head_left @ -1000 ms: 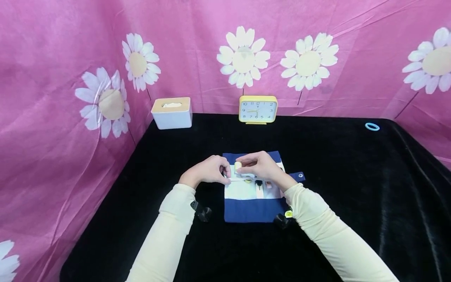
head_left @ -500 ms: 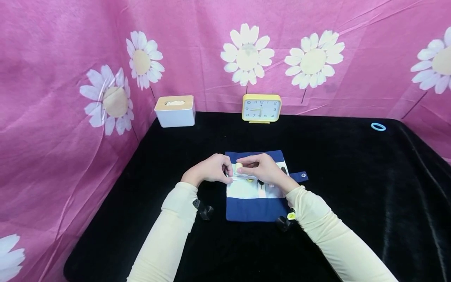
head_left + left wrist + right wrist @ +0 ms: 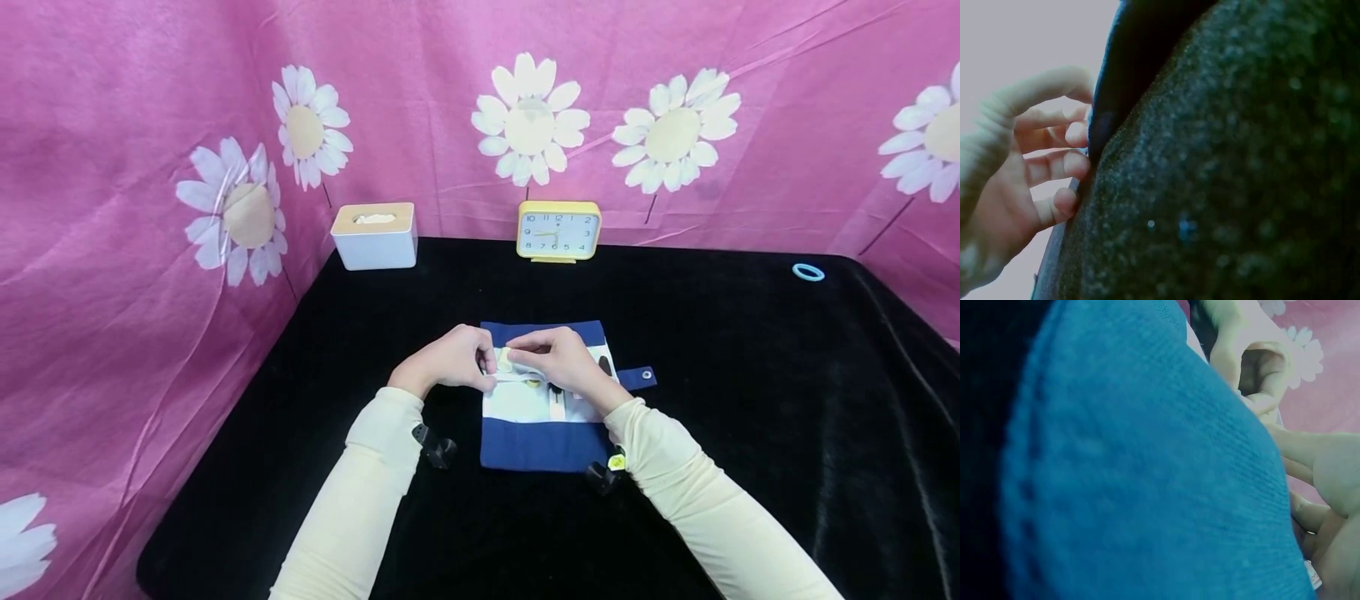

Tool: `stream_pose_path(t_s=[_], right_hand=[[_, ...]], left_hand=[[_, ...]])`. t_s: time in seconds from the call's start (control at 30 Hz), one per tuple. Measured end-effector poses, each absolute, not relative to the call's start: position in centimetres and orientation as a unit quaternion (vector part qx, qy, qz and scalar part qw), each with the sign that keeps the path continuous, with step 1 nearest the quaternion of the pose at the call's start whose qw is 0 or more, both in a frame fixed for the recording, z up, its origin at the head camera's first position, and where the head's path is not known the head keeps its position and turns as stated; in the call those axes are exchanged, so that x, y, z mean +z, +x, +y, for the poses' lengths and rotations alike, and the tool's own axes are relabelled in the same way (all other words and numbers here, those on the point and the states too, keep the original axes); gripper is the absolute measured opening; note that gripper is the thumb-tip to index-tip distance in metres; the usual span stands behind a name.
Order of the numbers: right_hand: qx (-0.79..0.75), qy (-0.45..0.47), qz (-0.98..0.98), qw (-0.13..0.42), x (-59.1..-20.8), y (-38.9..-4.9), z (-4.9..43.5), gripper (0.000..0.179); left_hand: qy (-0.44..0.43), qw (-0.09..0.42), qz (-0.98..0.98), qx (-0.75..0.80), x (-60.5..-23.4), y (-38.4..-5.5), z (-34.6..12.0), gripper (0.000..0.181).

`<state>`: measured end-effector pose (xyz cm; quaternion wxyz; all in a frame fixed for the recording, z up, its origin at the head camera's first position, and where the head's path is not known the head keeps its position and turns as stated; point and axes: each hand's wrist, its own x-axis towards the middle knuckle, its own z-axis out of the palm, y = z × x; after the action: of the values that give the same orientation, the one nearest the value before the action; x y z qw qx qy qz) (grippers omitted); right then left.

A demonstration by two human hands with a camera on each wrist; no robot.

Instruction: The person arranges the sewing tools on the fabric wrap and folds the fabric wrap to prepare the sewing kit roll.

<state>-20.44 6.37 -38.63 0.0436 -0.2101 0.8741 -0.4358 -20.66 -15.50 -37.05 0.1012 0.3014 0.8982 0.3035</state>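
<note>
A blue and white cloth roll-up pouch lies unfolded on the black table cover. My left hand is at its left side, thumb and fingertips pinching the edge of the white pocket band. From the right, my right hand reaches over the pouch and pinches a small pale-yellow item with a rounded top, low at the pocket's opening. Its lower part is hidden by the pocket. In the left wrist view, the left fingers meet the cloth's edge. Blue cloth fills most of the right wrist view.
Dark-handled small tools sit in the pouch's right side, and a snap strap sticks out there. Farther back stand a tissue box and a yellow clock. A light-blue ring lies at the far right.
The pale-yellow item has gone lower into the pocket opening, with my right fingers following it down. My left hand keeps its place at the pouch's left edge. The head view has shifted slightly.
</note>
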Motion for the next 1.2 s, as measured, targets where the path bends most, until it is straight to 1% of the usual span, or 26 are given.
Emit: stream_pose_path(t_s=[0.23, 0.37, 0.5, 0.87, 1.2], right_hand=[[-0.439, -0.208, 0.874, 0.028, -38.74, -20.36, 6.10, 0.020], [-0.429, -0.213, 0.877, 0.030, -38.73, -20.30, 6.06, 0.023], [-0.420, -0.221, 0.879, 0.039, -38.70, -20.29, 6.08, 0.025], [-0.427, -0.241, 0.869, 0.064, -38.55, -20.22, 6.32, 0.021], [-0.432, -0.250, 0.866, 0.041, -38.90, -20.31, 6.33, 0.022]], left_hand=[[0.299, 0.097, 0.891, 0.327, -37.20, -20.61, -15.62, 0.011], [0.293, 0.095, 0.886, 0.347, -37.39, -20.60, -15.70, 0.011], [0.290, 0.095, 0.880, 0.363, -37.49, -20.57, -15.70, 0.012], [0.302, 0.087, 0.871, 0.376, -37.57, -20.60, -15.50, 0.012], [0.305, 0.088, 0.864, 0.391, -37.68, -20.70, -15.38, 0.009]])
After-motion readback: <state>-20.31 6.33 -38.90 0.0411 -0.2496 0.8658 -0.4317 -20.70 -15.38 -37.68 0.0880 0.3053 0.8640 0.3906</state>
